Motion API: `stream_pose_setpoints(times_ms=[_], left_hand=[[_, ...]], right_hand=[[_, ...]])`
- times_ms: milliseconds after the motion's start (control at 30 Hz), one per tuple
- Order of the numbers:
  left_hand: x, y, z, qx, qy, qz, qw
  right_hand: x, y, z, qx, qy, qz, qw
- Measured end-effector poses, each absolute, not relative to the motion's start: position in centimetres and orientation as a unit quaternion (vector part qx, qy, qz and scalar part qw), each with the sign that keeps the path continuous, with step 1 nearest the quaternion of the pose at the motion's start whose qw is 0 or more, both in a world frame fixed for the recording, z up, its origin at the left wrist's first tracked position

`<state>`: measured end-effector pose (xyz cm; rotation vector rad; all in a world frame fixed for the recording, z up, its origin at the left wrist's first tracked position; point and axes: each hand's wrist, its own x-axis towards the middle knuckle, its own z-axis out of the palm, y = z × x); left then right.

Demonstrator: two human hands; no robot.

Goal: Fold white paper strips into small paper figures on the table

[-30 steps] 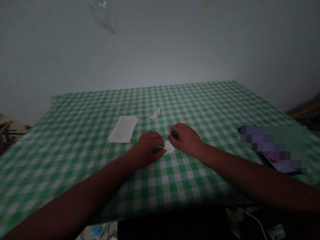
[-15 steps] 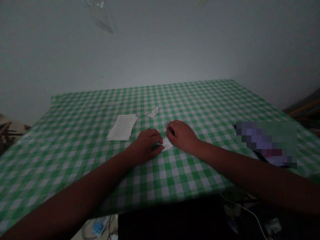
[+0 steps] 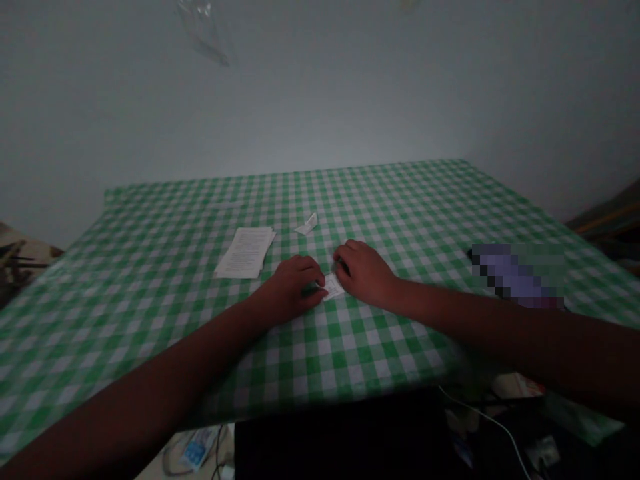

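A small white printed paper slip [image 3: 333,287] lies on the green gingham tablecloth [image 3: 150,320] between my hands. My left hand [image 3: 293,288] rests on the slip's left side, with its fingertips covering that end. My right hand [image 3: 363,272] sits just beyond the slip's upper right edge, its fingers curled, and a small dark shape shows under them that I cannot identify. Farther back lie a stack of printed white sheets [image 3: 245,252] and a small folded paper scrap [image 3: 307,224].
A pixelated, unreadable object [image 3: 517,273] lies at the table's right. The table's far side meets a pale wall [image 3: 320,100], and a clear plastic piece [image 3: 203,33] hangs above. Below the near edge are a white cable [image 3: 480,417] and a blue-and-white packet [image 3: 197,450].
Both hands stay close around the slip, with only slight shifts of the fingers. The whole view has moved a little, and more of the floor items show below the table.
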<state>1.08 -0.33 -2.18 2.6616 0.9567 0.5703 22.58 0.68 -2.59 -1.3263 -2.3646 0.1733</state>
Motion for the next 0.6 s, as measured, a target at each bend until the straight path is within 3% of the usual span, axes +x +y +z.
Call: stream_pose_setpoints(times_ms=[600], left_hand=[[1.08,-0.35,-2.12,0.913,0.326,0.208,0.133]], right_hand=[[22.88,0.78,-2.76,-0.448,-0.871,0.044,0.200]])
